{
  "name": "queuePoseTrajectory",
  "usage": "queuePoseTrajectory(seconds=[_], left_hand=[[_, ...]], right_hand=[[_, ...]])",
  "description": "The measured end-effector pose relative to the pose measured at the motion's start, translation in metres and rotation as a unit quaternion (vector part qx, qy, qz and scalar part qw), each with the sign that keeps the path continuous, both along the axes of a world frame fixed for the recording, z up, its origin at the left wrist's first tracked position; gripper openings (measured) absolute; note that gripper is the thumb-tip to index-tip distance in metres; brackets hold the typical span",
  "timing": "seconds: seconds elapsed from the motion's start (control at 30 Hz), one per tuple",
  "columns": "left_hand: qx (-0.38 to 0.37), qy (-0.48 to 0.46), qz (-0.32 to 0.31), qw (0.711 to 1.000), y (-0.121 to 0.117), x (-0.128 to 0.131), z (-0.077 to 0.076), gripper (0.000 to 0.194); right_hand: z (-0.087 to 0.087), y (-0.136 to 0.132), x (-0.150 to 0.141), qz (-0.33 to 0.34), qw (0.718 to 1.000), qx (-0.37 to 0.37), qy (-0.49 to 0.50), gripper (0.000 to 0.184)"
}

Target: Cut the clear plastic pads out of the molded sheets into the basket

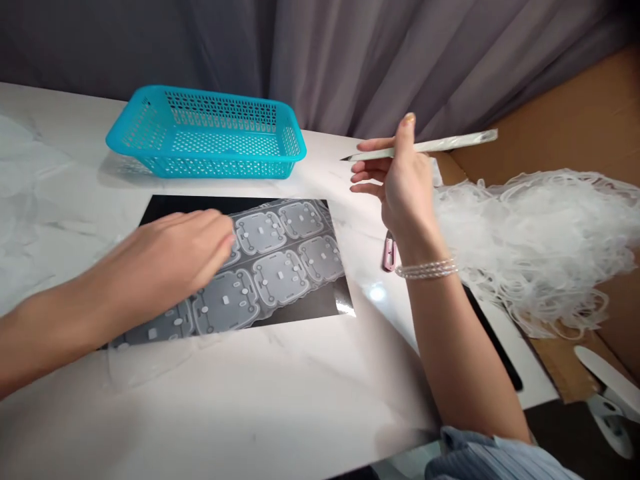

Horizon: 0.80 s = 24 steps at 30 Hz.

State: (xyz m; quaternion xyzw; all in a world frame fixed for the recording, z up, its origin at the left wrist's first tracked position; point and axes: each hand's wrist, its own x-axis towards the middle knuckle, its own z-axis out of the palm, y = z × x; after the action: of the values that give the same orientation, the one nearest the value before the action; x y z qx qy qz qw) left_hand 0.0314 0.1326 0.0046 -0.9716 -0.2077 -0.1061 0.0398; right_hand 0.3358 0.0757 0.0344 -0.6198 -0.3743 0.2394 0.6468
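white marbled table (pixel 300 393), grey curtain (pixel 320 67) behind; right hand (pixel 406 183) pinching pointed tool (pixel 465 141); left hand (pixel 183 247), grip unclear.

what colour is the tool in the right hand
The tool is white with a dark pointed tip, seen in the head view, the only one.

A: From the middle of the black mat (pixel 323 303), where can a hand pass?

B: At 6 o'clock the table (pixel 280 400) is bare and wide. At 12 there is only a narrow strip before the blue basket (pixel 220 159).

A: And what stands in the way?

B: The left hand (pixel 187 243) over the mat, toward 9; the right hand (pixel 406 181) with pointed tool (pixel 460 141), at 2; farther, at 3, the white tangled pile (pixel 540 233)
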Motion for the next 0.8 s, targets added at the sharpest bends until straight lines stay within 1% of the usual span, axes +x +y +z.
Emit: queuePoseTrajectory(seconds=[0.03,0.1,0.13,0.2,0.3,0.4,0.5,0.6,0.8], left_hand=[[0.019,0.024,-0.018,0.999,0.001,0.015,0.000,0.030],[0.042,0.035,-0.046,0.997,0.001,0.038,-0.004,0.030],[0.044,0.022,-0.057,0.997,0.001,0.045,-0.009,0.031],[0.043,-0.005,-0.070,0.997,-0.001,0.054,-0.021,0.036],[0.046,-0.010,-0.079,0.996,-0.005,0.056,-0.039,0.043],[0.058,-0.006,-0.076,0.995,-0.009,0.054,-0.047,0.046],[0.066,-0.021,-0.079,0.994,-0.009,0.052,-0.048,0.046],[0.056,-0.022,-0.083,0.995,-0.008,0.051,-0.049,0.046],[0.005,-0.018,-0.070,0.997,-0.007,0.049,-0.048,0.044]], right_hand=[[0.001,-0.001,-0.005,0.011,1.000,-0.001,-0.015,0.053],[0.001,-0.002,-0.013,0.024,0.999,-0.006,-0.041,0.040],[0.000,-0.003,-0.016,0.023,0.998,-0.010,-0.050,0.035],[-0.004,-0.007,-0.023,0.018,0.998,-0.012,-0.063,0.031],[-0.016,-0.017,-0.036,0.013,0.997,-0.020,-0.075,0.032],[-0.031,-0.031,-0.050,0.022,0.993,-0.069,-0.096,0.032],[-0.041,-0.041,-0.061,0.019,0.986,-0.119,-0.113,0.030],[-0.043,-0.043,-0.070,0.008,0.984,-0.124,-0.129,0.029],[-0.043,-0.036,-0.086,0.075,0.962,-0.130,-0.228,0.025]])
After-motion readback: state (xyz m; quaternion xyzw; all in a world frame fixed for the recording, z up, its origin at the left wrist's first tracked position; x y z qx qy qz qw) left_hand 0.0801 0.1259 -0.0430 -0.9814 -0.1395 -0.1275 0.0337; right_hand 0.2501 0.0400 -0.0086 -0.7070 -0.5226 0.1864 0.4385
